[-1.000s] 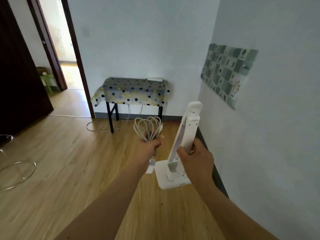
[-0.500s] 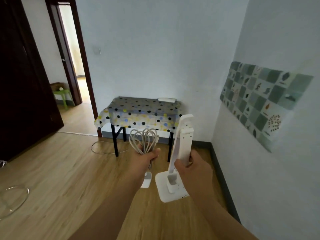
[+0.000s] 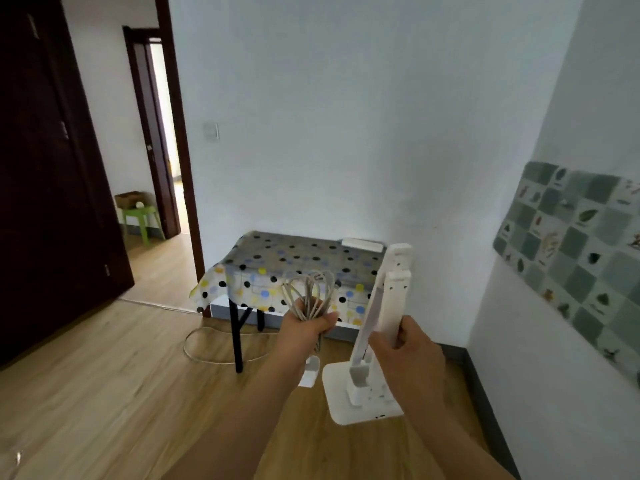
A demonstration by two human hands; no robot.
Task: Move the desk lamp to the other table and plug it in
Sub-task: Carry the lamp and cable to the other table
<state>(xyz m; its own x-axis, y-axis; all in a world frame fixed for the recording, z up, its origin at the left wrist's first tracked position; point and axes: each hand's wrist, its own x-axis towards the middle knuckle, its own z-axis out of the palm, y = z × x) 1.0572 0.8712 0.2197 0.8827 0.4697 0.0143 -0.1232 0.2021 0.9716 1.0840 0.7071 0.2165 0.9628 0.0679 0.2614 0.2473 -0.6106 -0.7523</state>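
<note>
Leftmost, a dark wooden door (image 3: 52, 168), tall over the wood floor (image 3: 86, 393). Beyond it, through the doorway, a green stool (image 3: 140, 220) with a small brown box (image 3: 130, 199) on top. Right of the door frame, on the white back wall, a light switch (image 3: 210, 130). Below that, a loop of thin cable (image 3: 186, 344) on the floor, round the front left leg of the bench (image 3: 237, 336). Bench set against the back wall, draped in a grey cloth (image 3: 294, 258) with black, blue and yellow dots, hanging down over the left and front edges. At the far right corner of the bench, a flat white block (image 3: 362, 243); cannot tell what kind.

Nearer, in mid-air before the front edge of the bench: left hand (image 3: 304, 330), fingers curled tight round a bunch of pale cord (image 3: 308, 292), with loops sticking up above the fist. Under the fist, a white plug (image 3: 309, 370) dangling from the cord, just beside the lamp's foot. Next, the desk lamp (image 3: 391, 306): white, folded, carried off the floor and short of the bench, tilted with its top toward the right edge of the bench and its square base (image 3: 337, 400) lowest. Gripped by the right hand (image 3: 408, 351), fingers wrapped round the folded arm about midway up. Farthest right, on the side wall, a panel (image 3: 571, 244) of grey-green tiles with small leaf-like pictures.
</note>
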